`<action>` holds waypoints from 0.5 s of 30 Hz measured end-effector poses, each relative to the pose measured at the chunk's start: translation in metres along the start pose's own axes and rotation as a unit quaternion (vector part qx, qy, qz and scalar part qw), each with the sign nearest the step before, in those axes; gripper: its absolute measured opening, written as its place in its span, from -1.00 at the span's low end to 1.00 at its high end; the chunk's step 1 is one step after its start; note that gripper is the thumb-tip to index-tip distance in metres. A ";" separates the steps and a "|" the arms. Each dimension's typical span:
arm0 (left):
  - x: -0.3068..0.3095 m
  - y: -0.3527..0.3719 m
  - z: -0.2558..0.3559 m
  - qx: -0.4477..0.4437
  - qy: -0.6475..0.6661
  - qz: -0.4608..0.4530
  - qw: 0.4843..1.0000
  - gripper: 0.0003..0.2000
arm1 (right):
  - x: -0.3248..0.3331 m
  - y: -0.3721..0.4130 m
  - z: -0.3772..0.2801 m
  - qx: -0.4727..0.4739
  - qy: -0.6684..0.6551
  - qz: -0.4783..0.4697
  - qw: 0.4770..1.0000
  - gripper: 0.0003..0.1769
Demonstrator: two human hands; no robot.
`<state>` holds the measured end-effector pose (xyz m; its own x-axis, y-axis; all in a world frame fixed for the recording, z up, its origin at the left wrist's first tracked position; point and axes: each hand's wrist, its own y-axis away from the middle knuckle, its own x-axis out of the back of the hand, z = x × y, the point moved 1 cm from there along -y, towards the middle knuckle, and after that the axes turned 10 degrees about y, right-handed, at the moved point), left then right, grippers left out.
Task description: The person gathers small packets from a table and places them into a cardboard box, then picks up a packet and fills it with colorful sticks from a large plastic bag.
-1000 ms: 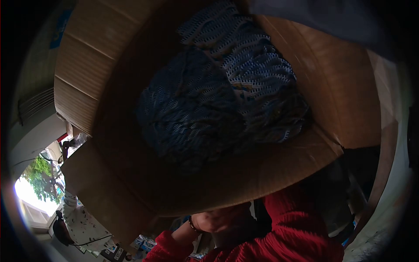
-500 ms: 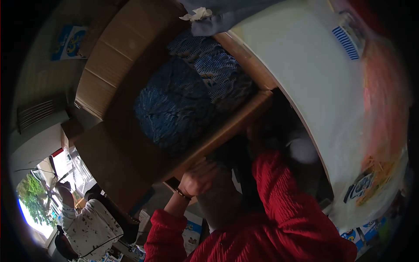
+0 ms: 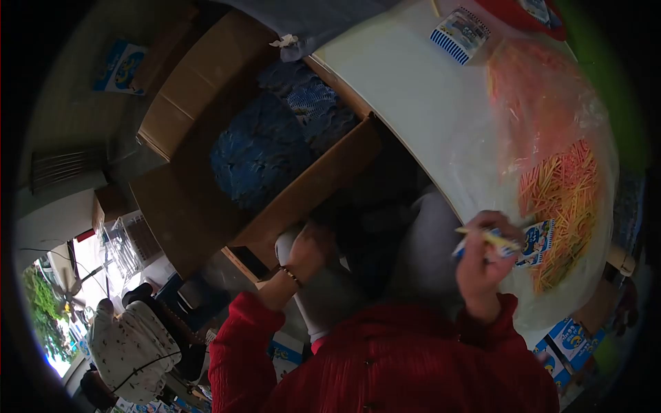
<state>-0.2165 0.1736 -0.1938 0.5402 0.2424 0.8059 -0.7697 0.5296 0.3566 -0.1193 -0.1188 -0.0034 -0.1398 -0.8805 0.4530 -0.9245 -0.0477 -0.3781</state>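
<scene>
My right hand [image 3: 482, 261] is over the white table, its fingers closed round a small printed packet [image 3: 502, 242] in blue, white and yellow. Beside that hand, a similar blue-and-white packet [image 3: 538, 242] lies against a heap of thin pink, yellow and orange sticks [image 3: 561, 199] on clear plastic. My left hand [image 3: 310, 249], with a bracelet at the wrist, rests low by my knee, close to the near wall of a cardboard box [image 3: 313, 186]. Its fingers are in shadow and blurred. Inside the box lie blue patterned bundles [image 3: 261, 151].
The white table [image 3: 399, 89] curves along my right. At its far end stands a striped clear container [image 3: 461, 34] near a red basin [image 3: 527, 14]. Printed blue cartons [image 3: 571, 344] are at lower right. Another person [image 3: 131, 344] sits at lower left.
My right hand has come up from the dark space below the table edge to above the table and now holds a packet. My left hand remains near my knee. The view has shifted rightward.
</scene>
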 end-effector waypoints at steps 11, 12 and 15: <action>-0.097 -0.172 -0.023 0.114 0.170 -0.047 0.978 -0.78 | 0.068 -0.053 0.014 0.047 0.673 -0.003 0.738 -0.27; -0.102 -0.180 -0.028 0.113 0.179 -0.045 0.976 -0.78 | 0.067 -0.031 0.016 0.114 0.635 -0.025 0.764 -0.29; -0.115 -0.213 -0.049 0.108 0.200 -0.037 0.973 -0.79 | 0.028 0.009 0.035 0.269 0.516 -0.117 0.805 -0.38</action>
<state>-0.0977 0.0733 -0.3855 0.6528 0.5294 0.5419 -0.7540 0.3853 0.5320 -0.1192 -0.1606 -0.0227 -0.4608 0.0291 0.8870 -0.7195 -0.5974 -0.3541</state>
